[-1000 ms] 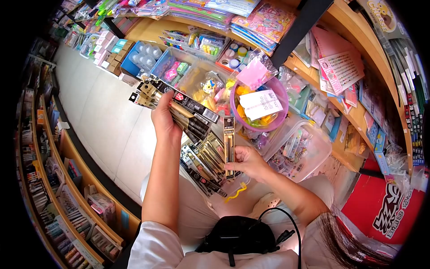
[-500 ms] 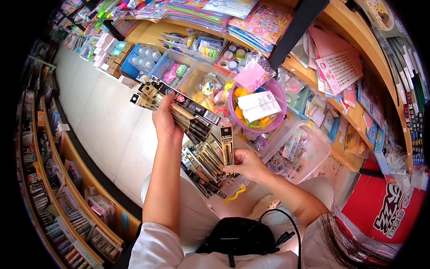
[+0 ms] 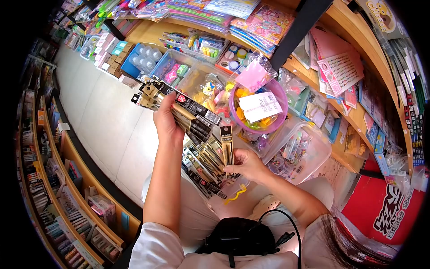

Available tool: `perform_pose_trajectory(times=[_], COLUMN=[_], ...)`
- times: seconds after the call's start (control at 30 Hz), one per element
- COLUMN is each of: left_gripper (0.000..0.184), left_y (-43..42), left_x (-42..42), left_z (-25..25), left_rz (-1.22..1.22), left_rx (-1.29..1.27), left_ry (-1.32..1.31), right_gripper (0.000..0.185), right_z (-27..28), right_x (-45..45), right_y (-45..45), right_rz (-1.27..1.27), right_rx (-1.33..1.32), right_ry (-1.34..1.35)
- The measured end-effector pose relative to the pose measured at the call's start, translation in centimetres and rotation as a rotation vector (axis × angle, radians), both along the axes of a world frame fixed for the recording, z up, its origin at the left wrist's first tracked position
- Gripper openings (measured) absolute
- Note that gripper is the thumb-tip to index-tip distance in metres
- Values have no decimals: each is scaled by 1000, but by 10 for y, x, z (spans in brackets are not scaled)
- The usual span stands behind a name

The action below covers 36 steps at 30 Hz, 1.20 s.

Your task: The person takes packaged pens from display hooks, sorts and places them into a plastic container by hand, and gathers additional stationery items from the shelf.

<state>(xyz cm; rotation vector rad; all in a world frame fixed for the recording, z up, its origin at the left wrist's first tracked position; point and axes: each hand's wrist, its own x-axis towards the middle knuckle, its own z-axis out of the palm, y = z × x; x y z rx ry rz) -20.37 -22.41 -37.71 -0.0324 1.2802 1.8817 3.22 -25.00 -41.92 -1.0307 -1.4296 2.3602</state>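
Note:
My left hand (image 3: 166,120) is closed round a bundle of black and gold packaged pens (image 3: 191,117), fanned out in front of the bins. Between the thumb and fingers of my right hand (image 3: 245,164) is a single slim black and gold pen pack (image 3: 227,145), held nearly upright. Below and between both hands lies a pile of similar packs (image 3: 204,163) in a container whose walls are mostly hidden. A yellow wavy strip (image 3: 236,193) sits at its near edge.
A purple basket (image 3: 283,114) with yellow items and a white label stands beyond my hands. To its right is a clear plastic bin (image 3: 316,139) of small goods. Wooden shelves (image 3: 130,218) run along the left; a red box (image 3: 380,206) stands at right.
Almost nothing differs. Both hands keep their hold on the packs, and the view has shifted very slightly.

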Motion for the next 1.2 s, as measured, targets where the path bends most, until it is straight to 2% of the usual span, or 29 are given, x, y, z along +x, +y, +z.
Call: perform_pose_trajectory(times=[0.03, 0.13, 0.23, 0.27, 0.37, 0.47, 0.57, 0.67, 0.77, 0.87, 0.93, 1.0, 1.03, 1.07, 1.1, 1.2], left_gripper=[18, 16, 14, 13, 12, 19, 13, 14, 16, 28, 32, 21, 12, 11, 10, 13], left_y=[0, 1, -1, 0, 0, -1, 0, 2, 2, 4, 8, 12, 15, 20, 21, 23], left_x=[-1, -1, -4, -5, -5, -7, -7, -7, -1, -15, -9, -12, -22, -18, -18, -27], left_z=[-1, 2, 2, 2, 4, -3, -2, -5, -1, -25, -16, -17, -34, -34, -34, -53], left_rz=[1, 44, 49, 56, 44, 61, 34, 59, 15, -114, -210, -248, -284, -215, -132, -172], left_rx=[2, 1, 18, 19, 31, 32, 16, -9, 42, 105, 154, 185, 278, 248, 208, 216], left_ry=[1, 4, 4, 2, -14, -7, 4, 1, -22, -61, -96, -71, -121, -83, -43, -2], right_gripper=[14, 16, 27, 38, 35, 33, 27, 20, 15, 17, 19, 20, 19, 19, 19, 20], right_z=[0, 0, 1, 5, -5, -10, -4, -13, 7, 16, 43, 56, 92, 116, 136, 197], right_x=[-1, 2, 1, 2, 6, 7, 6, 9, 14, 38, 56, 83, 96, 110, 123, 161], right_y=[-1, 3, 8, 11, -3, -5, 1, 1, 9, 13, 15, 18, 24, 26, 27, 29], right_rz=[-34, 49, 401, 506, 378, 282, 336, 218, 177, 78, -53, -95, -22, -44, -53, -212], right_rx=[-10, 73, 429, 496, 667, 846, 764, 718, 544, 727, 752, 732, 748, 721, 686, 770], right_ry=[5, -91, -394, -462, -355, -390, -394, -342, -369, -328, -307, -197, -297, -291, -275, -202])
